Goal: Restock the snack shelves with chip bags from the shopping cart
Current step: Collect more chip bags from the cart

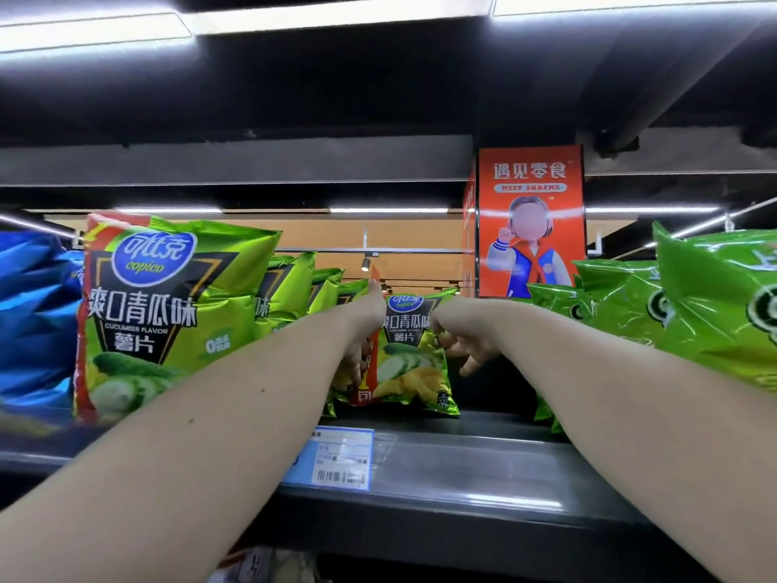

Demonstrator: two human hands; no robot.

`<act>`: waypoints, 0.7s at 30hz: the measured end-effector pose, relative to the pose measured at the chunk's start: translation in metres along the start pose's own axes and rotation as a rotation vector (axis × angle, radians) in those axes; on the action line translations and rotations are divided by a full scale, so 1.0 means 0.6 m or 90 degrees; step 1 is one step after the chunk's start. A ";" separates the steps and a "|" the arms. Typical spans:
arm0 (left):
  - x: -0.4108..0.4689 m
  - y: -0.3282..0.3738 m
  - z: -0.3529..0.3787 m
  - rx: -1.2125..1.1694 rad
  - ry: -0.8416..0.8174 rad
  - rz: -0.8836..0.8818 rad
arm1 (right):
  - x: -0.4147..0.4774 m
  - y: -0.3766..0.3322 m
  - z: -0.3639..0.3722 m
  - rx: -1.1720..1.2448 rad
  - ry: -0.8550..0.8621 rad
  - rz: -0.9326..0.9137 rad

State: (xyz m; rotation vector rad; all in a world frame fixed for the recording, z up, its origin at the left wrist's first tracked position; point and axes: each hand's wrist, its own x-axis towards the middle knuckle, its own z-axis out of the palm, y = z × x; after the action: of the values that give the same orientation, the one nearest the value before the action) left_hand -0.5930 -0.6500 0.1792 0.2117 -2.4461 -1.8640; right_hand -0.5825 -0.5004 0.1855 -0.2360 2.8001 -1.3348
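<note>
Two risks noted: with my left hand (356, 347) gripping the bag (410, 368) by its left edge and my right hand (466, 347) slack-fingered at its right, the bag, upright deep on the shelf (462, 469), may topple forward once released.

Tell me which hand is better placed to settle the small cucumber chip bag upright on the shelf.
Left, probably. The left hand holds the cucumber chip bag by its left edge, while the right hand hangs loose-fingered beside its right edge, gripping nothing that shows.
</note>
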 end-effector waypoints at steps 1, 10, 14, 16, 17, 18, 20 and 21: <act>-0.003 -0.002 -0.002 -0.001 -0.013 0.004 | -0.004 0.002 0.001 -0.065 0.003 0.008; -0.024 -0.009 -0.015 -0.002 -0.062 0.028 | -0.028 -0.001 -0.001 -0.403 -0.039 -0.021; -0.028 -0.007 -0.017 0.024 -0.034 0.010 | -0.048 0.006 0.001 -0.540 -0.031 -0.012; -0.029 -0.005 -0.016 0.026 -0.013 0.011 | -0.053 0.005 -0.001 -0.557 -0.027 -0.017; -0.031 -0.004 -0.014 0.033 -0.004 0.020 | -0.053 0.003 -0.003 -0.566 -0.019 -0.022; -0.035 -0.003 -0.012 0.055 0.008 0.039 | -0.054 0.002 -0.004 -0.570 -0.007 -0.026; -0.045 0.003 -0.008 0.163 0.063 0.114 | -0.052 -0.003 -0.009 -0.547 0.029 -0.054; -0.049 0.005 -0.007 0.230 0.104 0.170 | -0.047 -0.005 -0.012 -0.517 0.056 -0.079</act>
State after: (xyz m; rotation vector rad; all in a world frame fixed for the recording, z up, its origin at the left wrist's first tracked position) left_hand -0.5637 -0.6490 0.1846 0.0459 -2.5282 -1.2450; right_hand -0.5548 -0.4924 0.1913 -0.3694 3.2780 -0.1381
